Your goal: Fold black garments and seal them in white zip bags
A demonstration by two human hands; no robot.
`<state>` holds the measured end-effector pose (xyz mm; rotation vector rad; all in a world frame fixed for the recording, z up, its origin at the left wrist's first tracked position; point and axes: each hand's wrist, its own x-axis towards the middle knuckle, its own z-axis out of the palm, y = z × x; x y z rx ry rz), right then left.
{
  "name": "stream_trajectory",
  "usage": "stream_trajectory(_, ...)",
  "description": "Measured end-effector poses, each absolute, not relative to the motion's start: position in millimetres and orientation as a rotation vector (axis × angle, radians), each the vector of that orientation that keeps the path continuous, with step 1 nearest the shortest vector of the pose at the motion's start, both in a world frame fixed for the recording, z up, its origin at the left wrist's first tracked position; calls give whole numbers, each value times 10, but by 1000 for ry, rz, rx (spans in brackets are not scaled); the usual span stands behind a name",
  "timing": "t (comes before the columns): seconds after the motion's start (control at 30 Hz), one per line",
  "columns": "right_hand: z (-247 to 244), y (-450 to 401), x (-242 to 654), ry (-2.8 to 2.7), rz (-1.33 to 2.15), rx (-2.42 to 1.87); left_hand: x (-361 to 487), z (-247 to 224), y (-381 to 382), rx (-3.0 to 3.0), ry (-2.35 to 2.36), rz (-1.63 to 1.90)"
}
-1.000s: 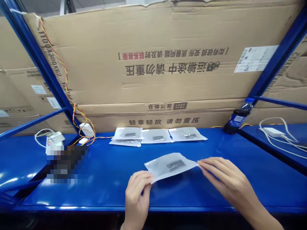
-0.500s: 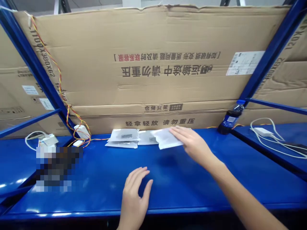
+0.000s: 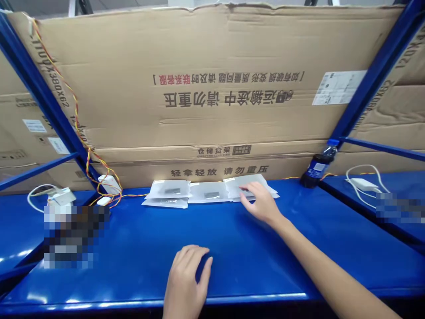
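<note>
The right hand [image 3: 260, 204], thumb and fingers apart and gripping nothing, is over the right-hand bag [image 3: 238, 184]; whether it touches is unclear. The left hand [image 3: 187, 281], loosely curved and bare, rests near the front of the shelf [image 3: 133, 257], farther from that bag, which lies ahead rightward. Whitish, translucent and flattish, the bag stretches lengthwise along the cardboard [image 3: 215, 126], overlapping another.

Rightmost packet [image 3: 247, 179] — partly hidden behind fingers [image 3: 255, 188].

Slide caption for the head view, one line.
Right hand at the rightmost white pouches; left hand, open, near the front of the blue shelf.
</note>
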<state>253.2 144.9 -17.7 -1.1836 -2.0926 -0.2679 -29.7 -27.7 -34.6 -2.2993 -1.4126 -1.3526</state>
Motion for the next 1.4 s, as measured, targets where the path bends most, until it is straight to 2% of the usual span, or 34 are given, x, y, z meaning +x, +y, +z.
stream_trajectory(0.27,-230,1615,1709,-2336,-213,-1176,-275,-317,-293,-2314,-1384,-1295)
stream_trajectory(0.57,-210,1657,1859,-1970,5,-1291,-246,-292,-314,-2309,-1418,-1325)
stream_trajectory(0.73,-117,1477,1942,-1832,233,-1141,-357,-305,-348,-2098,-1629,-1615)
stream_trajectory(0.87,-101,1319,1846,-1869,418,-964,-568,-45,-106,-1849,-1940,-1768)
stream_trajectory(1.07,-141,1178,1642,-2054,540,-794,-601,361,857,-2486,-1896,-1603)
stream_trajectory(1.2,-151,1241,1662,-2080,536,-817,-511,228,1234,-2744,-1858,-1552)
stream_trajectory(1.4,-161,1252,1684,-2069,636,-828,-571,59,1259,-3015,-1923,-1462)
